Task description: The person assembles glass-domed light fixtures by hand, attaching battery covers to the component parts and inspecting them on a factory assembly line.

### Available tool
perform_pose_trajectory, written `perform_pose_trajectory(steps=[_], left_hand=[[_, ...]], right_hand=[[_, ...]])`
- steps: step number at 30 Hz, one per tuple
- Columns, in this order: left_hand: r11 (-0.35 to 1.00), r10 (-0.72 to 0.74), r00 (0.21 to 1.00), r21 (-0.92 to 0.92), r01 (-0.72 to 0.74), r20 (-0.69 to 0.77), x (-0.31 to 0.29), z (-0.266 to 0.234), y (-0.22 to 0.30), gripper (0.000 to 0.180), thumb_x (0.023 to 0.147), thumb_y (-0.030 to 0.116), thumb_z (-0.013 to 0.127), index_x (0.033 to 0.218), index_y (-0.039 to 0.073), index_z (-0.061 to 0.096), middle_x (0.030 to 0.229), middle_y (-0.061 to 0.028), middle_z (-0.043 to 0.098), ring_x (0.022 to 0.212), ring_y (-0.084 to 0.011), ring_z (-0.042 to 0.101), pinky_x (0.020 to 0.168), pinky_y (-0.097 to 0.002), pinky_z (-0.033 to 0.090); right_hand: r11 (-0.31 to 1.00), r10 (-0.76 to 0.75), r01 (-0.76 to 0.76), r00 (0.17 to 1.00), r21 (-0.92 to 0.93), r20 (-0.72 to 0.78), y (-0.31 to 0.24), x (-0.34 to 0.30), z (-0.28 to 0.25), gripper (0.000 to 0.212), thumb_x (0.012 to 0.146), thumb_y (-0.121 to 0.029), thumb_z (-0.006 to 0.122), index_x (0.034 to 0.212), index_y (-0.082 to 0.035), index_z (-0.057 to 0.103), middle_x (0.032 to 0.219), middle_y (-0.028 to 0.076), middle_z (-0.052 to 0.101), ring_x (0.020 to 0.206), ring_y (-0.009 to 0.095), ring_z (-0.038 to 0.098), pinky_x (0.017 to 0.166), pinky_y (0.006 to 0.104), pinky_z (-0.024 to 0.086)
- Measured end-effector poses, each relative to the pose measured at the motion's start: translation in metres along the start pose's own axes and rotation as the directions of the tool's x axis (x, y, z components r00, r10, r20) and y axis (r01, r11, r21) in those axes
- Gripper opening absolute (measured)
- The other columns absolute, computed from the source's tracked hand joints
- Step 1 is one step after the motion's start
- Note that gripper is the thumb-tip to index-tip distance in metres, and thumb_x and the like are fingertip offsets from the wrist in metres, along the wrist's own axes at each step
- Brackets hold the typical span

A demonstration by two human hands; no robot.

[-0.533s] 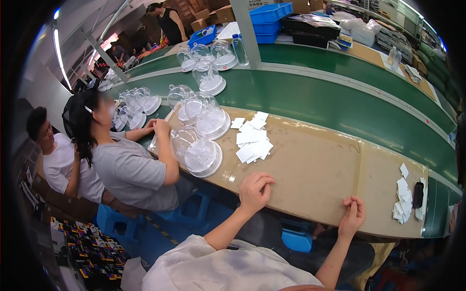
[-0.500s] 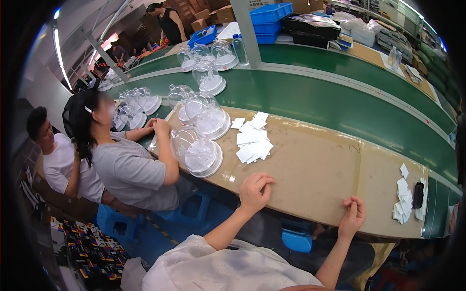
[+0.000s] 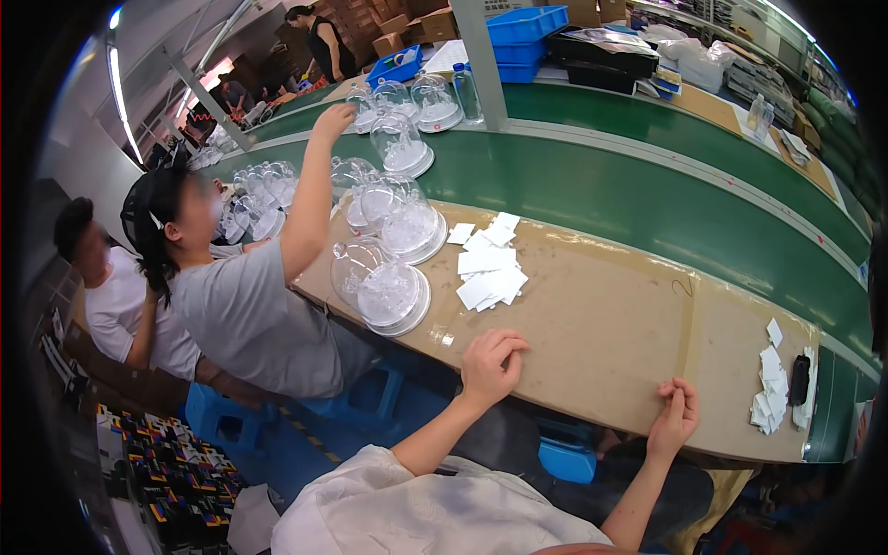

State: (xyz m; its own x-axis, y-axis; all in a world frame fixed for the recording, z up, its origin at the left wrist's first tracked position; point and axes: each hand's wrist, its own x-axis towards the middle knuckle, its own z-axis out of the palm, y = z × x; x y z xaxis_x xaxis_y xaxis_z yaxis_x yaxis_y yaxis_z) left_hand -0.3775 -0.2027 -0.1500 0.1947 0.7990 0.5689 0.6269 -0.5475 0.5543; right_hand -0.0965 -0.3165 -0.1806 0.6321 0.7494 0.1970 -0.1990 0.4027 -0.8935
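Observation:
My left hand (image 3: 493, 367) rests on the near edge of the brown board-covered table (image 3: 601, 324), fingers curled together with nothing visible in them. Farther right, my right hand (image 3: 674, 416) lies at the same edge, its fingers and thumb drawn together, and I see nothing held there either. Beyond my left hand is a loose pile of white cards (image 3: 490, 268). A second small pile of white cards (image 3: 769, 393) lies past my right hand, next to a black oblong object (image 3: 799, 380). Left of the first pile stand several clear domes on white round bases (image 3: 393, 296).
A co-worker in a grey shirt (image 3: 268, 305) sits to the left, one arm stretched toward more domes (image 3: 401, 148) on the green conveyor belt (image 3: 592, 180). A metal post (image 3: 483, 65) rises behind it. Blue stools (image 3: 566, 460) stand below the table.
The co-worker's arm has gone up and forward, reaching toward the domes on the belt. My two hands stay in the same place, and the view has shifted slightly.

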Motion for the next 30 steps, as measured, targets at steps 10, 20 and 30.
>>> perform_pose_trajectory(steps=[10, 20, 30], left_hand=[[1.000, 0.003, 1.000, 0.005, -0.003, -0.003, -0.0012, -0.0018, 0.0004, 0.013, 0.070, -0.001, 0.060, 0.074, 0.009, 0.066, 0.084, -0.0011, 0.065, 0.076, -0.0209, 0.061, 0.067, -0.0322, 0.046], [1.000, 0.011, 1.000, 0.011, -0.011, -0.012, -0.0011, -0.0013, -0.0010, 0.012, 0.070, -0.001, 0.060, 0.075, 0.009, 0.066, 0.084, -0.0015, 0.065, 0.078, -0.0214, 0.061, 0.067, -0.0323, 0.046], [1.000, 0.002, 1.000, -0.003, -0.002, 0.004, -0.0015, -0.0017, -0.0026, 0.011, 0.070, 0.000, 0.061, 0.075, 0.009, 0.065, 0.084, -0.0012, 0.065, 0.079, -0.0216, 0.061, 0.067, -0.0326, 0.046]], right_hand=[[1.000, 0.001, -0.001, 1.000, -0.002, 0.015, 0.0031, -0.0007, -0.0044, 0.017, 0.096, -0.004, 0.045, 0.104, 0.004, 0.058, 0.085, 0.009, 0.059, 0.084, 0.017, 0.054, 0.083, 0.0306, 0.045], [1.000, 0.006, -0.006, 1.000, -0.020, 0.018, 0.0055, -0.0003, -0.0077, 0.017, 0.097, -0.005, 0.045, 0.105, 0.004, 0.057, 0.086, 0.009, 0.059, 0.085, 0.017, 0.055, 0.085, 0.0313, 0.045], [1.000, -0.006, 0.006, 1.000, -0.019, -0.015, 0.0045, -0.0001, -0.0041, 0.017, 0.096, -0.003, 0.045, 0.103, 0.004, 0.059, 0.084, 0.009, 0.061, 0.082, 0.016, 0.056, 0.083, 0.0312, 0.046]])
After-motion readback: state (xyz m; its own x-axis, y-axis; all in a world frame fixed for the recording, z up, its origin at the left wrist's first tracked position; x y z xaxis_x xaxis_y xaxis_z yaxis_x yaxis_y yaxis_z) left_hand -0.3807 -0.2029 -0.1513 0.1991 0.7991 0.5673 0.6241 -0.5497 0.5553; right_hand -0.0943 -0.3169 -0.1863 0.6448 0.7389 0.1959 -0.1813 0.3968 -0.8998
